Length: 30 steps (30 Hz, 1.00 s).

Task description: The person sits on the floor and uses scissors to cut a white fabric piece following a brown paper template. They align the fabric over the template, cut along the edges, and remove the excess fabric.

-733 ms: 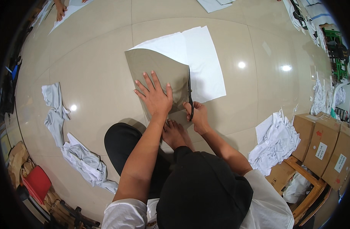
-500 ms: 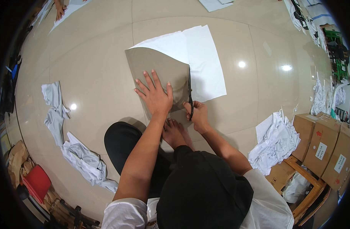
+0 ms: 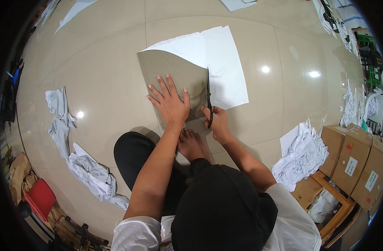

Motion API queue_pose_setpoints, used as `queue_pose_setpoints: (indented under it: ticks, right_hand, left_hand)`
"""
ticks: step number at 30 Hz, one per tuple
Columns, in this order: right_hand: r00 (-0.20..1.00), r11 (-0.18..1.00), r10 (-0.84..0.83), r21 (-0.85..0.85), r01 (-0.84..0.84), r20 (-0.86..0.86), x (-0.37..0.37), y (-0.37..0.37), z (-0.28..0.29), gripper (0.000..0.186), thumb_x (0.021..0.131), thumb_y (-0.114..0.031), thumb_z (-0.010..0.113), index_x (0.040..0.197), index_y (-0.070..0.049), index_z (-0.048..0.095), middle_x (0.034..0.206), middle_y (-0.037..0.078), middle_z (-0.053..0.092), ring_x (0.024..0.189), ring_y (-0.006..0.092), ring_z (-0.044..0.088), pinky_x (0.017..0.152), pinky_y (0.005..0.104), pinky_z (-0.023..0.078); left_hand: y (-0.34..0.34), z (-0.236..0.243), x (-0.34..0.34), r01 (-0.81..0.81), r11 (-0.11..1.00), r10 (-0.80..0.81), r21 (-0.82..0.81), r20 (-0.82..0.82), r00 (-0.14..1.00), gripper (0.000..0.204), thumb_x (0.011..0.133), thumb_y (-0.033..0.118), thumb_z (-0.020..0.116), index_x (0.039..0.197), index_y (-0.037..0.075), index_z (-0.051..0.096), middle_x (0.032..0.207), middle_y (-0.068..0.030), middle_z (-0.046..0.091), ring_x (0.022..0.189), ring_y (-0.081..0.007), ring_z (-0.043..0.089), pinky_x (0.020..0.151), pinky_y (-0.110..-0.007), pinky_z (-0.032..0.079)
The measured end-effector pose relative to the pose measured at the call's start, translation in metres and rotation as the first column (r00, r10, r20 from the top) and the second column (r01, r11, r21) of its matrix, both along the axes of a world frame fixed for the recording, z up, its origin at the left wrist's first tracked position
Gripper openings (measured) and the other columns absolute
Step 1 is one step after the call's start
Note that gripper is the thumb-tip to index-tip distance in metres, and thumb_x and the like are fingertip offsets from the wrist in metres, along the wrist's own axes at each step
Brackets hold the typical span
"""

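My left hand (image 3: pixel 171 104) lies flat with its fingers spread, resting on a taupe piece (image 3: pixel 176 65) with a curved far edge. That piece lies over a white cloth (image 3: pixel 225 62), which shows beyond the curve and along the right side. In my right hand (image 3: pixel 219 122) is a pair of black scissors (image 3: pixel 209 92), fingers wrapped round the handles. The blades point away from me along the taupe piece's right edge, with the tip near its far right corner. Whether the blades are parted, I cannot tell.
My bare foot (image 3: pixel 193 146) is just below the cloth. Crumpled white cloth (image 3: pixel 300 154) lies at the right beside cardboard boxes (image 3: pixel 350 163) and a wooden frame (image 3: pixel 342 213). Grey-white scraps (image 3: pixel 91 173) are strewn at the left, near a red object (image 3: pixel 40 200).
The scissors and my right hand have moved slightly away from me along the edge. My left hand stays on the taupe piece. Another person's hand at the far left has gone from view.
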State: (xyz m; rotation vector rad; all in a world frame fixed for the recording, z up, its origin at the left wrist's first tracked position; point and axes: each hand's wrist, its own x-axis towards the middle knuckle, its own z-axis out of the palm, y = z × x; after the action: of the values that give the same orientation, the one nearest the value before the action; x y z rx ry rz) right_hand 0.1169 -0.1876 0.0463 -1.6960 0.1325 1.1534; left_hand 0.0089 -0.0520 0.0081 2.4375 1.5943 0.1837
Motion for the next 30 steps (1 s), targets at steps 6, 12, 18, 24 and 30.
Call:
queue_pose_setpoints:
  ticks: [6,12,18,24,30]
  right_hand:
    - [1.0,1.0,0.0,0.015,0.0,-0.012,0.0,0.0,-0.001,0.032,0.092,-0.026,0.087,0.081,-0.006,0.065,0.062,0.0,0.061,0.048,0.0093,0.053,0.047,0.0282,0.038]
    - [0.997,0.998,0.055,0.024,-0.054,-0.055,0.015,-0.008,0.003,0.036,0.093,-0.033,0.09,0.084,-0.007,0.066,0.066,0.0,0.061,0.052,0.0092,0.055,0.05,0.0282,0.04]
    - [0.953,0.952,0.303,-0.024,-0.304,-0.019,0.082,-0.04,0.023,0.037,0.095,-0.036,0.089,0.084,-0.008,0.067,0.067,-0.001,0.061,0.054,0.0091,0.055,0.05,0.0283,0.041]
    - [0.867,0.866,0.492,-0.149,-0.478,0.077,0.108,-0.085,0.021,0.038,0.096,-0.033,0.09,0.079,-0.008,0.066,0.066,-0.001,0.059,0.055,0.0083,0.053,0.05,0.0276,0.039]
    - [0.811,0.804,0.583,-0.185,-0.566,0.052,0.106,-0.106,0.02,0.038,0.094,-0.032,0.091,0.077,-0.008,0.066,0.062,-0.001,0.058,0.054,0.0077,0.052,0.051,0.0267,0.037]
  left_hand:
    - [0.0,-0.001,0.001,0.001,1.0,0.0,0.005,-0.015,1.0,0.085,0.112,0.054,0.05,0.181,0.011,0.027,0.189,-0.0219,0.015,0.169,-0.0607,0.007,0.134,-0.078,0.006]
    - [0.001,-0.002,-0.002,0.0,1.0,0.0,-0.003,-0.016,1.0,0.085,0.112,0.054,0.05,0.181,0.01,0.026,0.189,-0.0219,0.015,0.17,-0.0607,0.006,0.134,-0.078,0.005]
    - [0.001,-0.002,-0.003,0.005,1.0,-0.004,-0.029,0.037,0.999,0.086,0.111,0.052,0.053,0.181,0.01,0.027,0.189,-0.0218,0.014,0.17,-0.0611,0.004,0.133,-0.079,0.003]
    - [0.011,-0.008,-0.006,0.076,0.997,-0.078,0.028,0.048,0.996,0.087,0.11,0.054,0.055,0.181,0.01,0.029,0.189,-0.0216,0.018,0.169,-0.0619,0.008,0.132,-0.08,0.005]
    - [0.043,-0.005,-0.018,0.199,0.98,-0.199,0.015,0.029,0.98,0.086,0.11,0.056,0.054,0.181,0.014,0.031,0.188,-0.0213,0.02,0.169,-0.0624,0.009,0.132,-0.08,0.007]
